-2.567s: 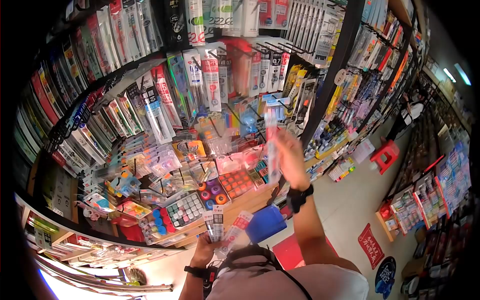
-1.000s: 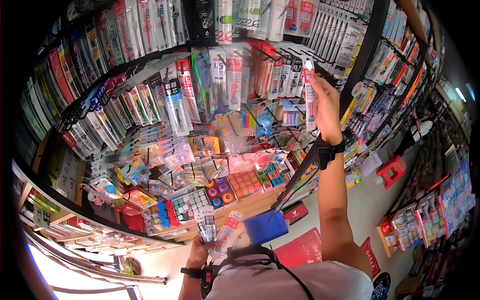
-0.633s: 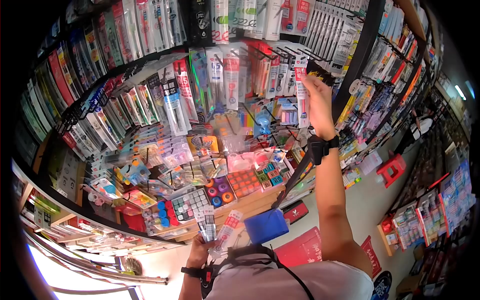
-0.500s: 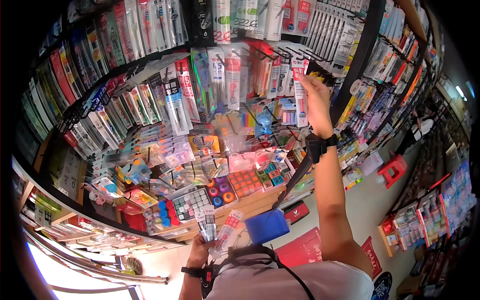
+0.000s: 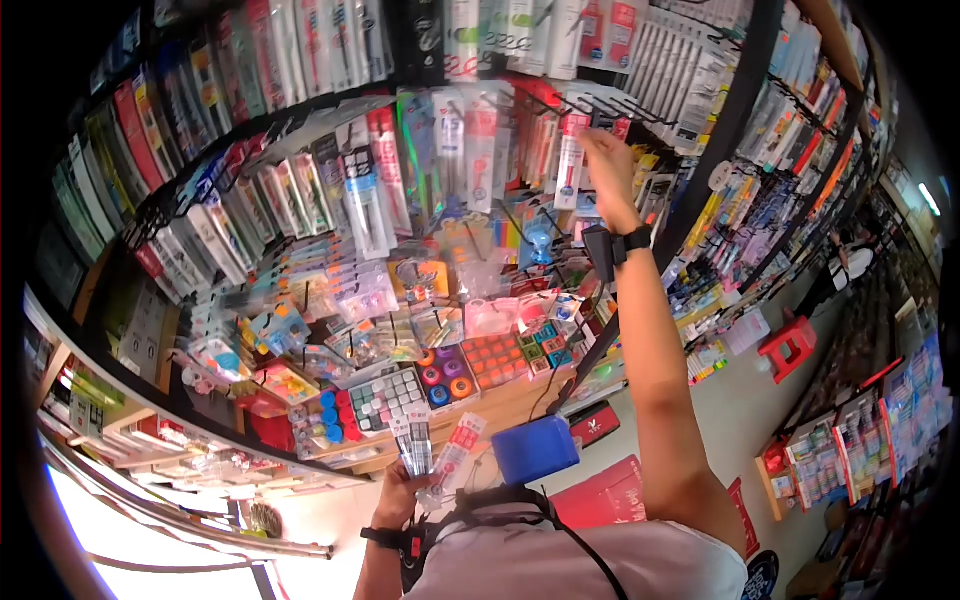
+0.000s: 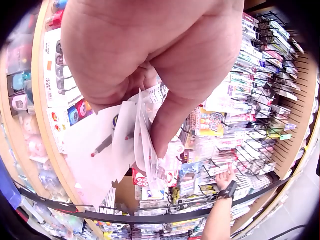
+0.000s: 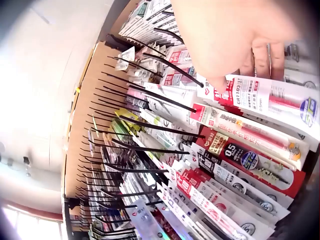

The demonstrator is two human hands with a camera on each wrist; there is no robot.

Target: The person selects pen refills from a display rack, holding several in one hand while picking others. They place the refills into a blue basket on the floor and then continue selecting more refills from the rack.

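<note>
My right hand (image 5: 608,165) is raised to the hanging pens and pinches a slim pen packet (image 5: 570,165) with a red top and clear body. In the right wrist view, the thumb of this hand (image 7: 225,40) lies at the red end of the packet (image 7: 275,100), right by the tip of a black hook (image 7: 172,66). Low in front of my body, my left hand (image 5: 402,495) grips several pen packets (image 5: 458,450), fanned apart, some with dark and some with red labels. Their white backs (image 6: 95,150) show in the left wrist view.
Rows of packaged pens (image 5: 365,205) hang on hooks ahead. Below sit orange items (image 5: 495,360) in a tray and a blue bin (image 5: 535,450). A black rack post (image 5: 715,150) stands right of my right hand. A red stool (image 5: 788,345) is on the floor.
My right hand has carried the pen packet up from lower down, then leftward to the hook ends. The left hand keeps its packets at about the same place.
</note>
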